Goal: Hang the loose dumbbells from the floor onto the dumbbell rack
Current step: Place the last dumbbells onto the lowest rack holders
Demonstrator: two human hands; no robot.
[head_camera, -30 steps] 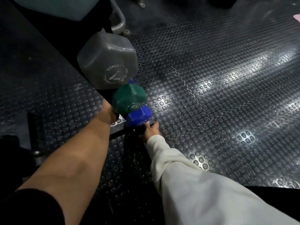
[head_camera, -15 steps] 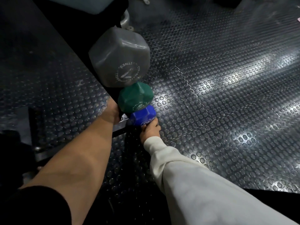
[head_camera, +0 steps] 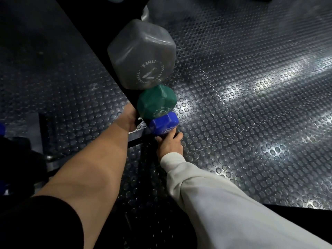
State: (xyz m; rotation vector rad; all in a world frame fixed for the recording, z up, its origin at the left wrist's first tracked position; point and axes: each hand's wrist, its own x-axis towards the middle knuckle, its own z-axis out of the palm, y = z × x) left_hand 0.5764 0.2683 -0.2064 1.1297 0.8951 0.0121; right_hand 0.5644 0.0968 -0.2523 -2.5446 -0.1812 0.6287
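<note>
That small blue hex-ended dumbbell (head_camera: 163, 124) sits lowest on the black dumbbell rack (head_camera: 133, 97), under the green one (head_camera: 156, 101). Your right hand (head_camera: 169, 143) cups its end, fingers half curled; seat it fully before releasing. Can't tell what your left hand (head_camera: 130, 116) grips behind the rack.

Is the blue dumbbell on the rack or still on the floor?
On the rack: the blue dumbbell sits below the green dumbbell, above the floor, right hand touching it.

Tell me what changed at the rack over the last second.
The right hand rose from the rack's base to touch the blue dumbbell from below. The left hand stayed behind the green dumbbell; grey dumbbell unmoved.
</note>
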